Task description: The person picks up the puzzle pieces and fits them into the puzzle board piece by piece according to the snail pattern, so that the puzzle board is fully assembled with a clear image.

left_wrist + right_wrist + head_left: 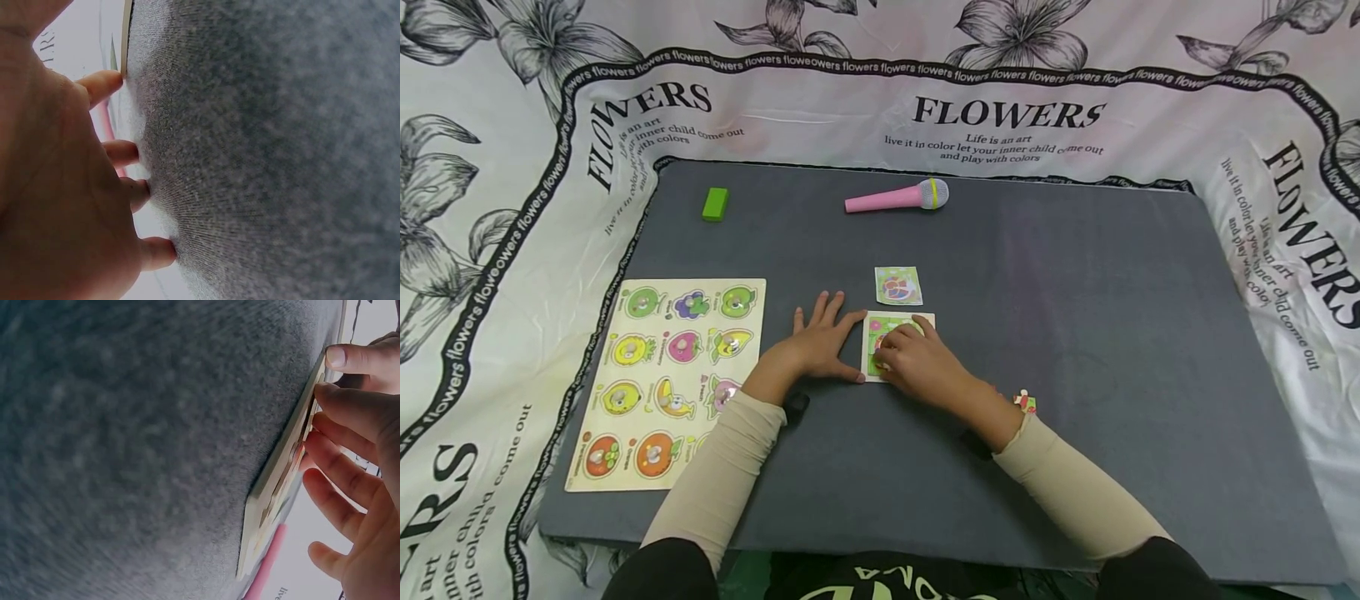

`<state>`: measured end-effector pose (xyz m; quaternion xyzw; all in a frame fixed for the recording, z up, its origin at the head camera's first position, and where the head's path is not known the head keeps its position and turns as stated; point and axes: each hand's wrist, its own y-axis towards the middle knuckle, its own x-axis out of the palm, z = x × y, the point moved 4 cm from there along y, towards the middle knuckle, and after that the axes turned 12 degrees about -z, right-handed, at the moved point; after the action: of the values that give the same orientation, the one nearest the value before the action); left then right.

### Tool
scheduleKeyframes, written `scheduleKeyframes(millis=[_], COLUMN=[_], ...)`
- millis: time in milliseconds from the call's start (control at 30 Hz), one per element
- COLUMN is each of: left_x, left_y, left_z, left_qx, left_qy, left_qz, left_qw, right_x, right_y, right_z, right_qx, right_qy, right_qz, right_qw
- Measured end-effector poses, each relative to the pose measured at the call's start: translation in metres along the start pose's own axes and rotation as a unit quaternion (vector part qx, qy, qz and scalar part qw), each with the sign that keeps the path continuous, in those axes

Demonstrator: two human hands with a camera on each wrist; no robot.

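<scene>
A small square puzzle board with a green picture lies flat on the table, mostly covered by my right hand. My left hand rests on the table with its fingers spread, the thumb and index finger touching the board's left edge. Over the board, my right hand bends its fingers down. In the right wrist view its thumb and fingertips come together at a thin puzzle piece on the board; the piece's picture is hidden. Just beyond the board lies a small square picture card.
To the left lies a large cream fruit puzzle board, partly under my left forearm. A green block and a pink toy microphone lie at the back of the grey table. A flower-print cloth surrounds the table.
</scene>
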<state>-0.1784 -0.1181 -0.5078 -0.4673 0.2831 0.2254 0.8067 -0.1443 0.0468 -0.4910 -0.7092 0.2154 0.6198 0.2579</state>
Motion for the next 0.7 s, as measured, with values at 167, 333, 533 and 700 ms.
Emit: scheduleKeyframes(millis=[167, 333, 533, 700], left_x=[-0.001, -0.002, -0.001, -0.001], left_y=[-0.001, -0.002, -0.001, -0.001], left_z=[0.001, 0.002, 0.002, 0.002], left_qx=[0.003, 0.001, 0.001, 0.001], left_qy=[0.001, 0.0, 0.002, 0.0], left_qz=[0.004, 0.006, 0.008, 0.01], left_qw=[1.0, 1.0, 1.0, 0.9999], right_x=[0.001, 0.001, -0.001, -0.002], right_y=[0.0, -0.001, -0.007, -0.02], right_z=[0.0, -0.001, -0.001, 0.001], right_qx=[0.006, 0.012, 0.012, 0.011], right_qy=[0.011, 0.009, -0.006, -0.005], right_qz=[0.007, -0.003, -0.004, 0.0], right_qw=[0.9999, 0.9999, 0.9999, 0.9999])
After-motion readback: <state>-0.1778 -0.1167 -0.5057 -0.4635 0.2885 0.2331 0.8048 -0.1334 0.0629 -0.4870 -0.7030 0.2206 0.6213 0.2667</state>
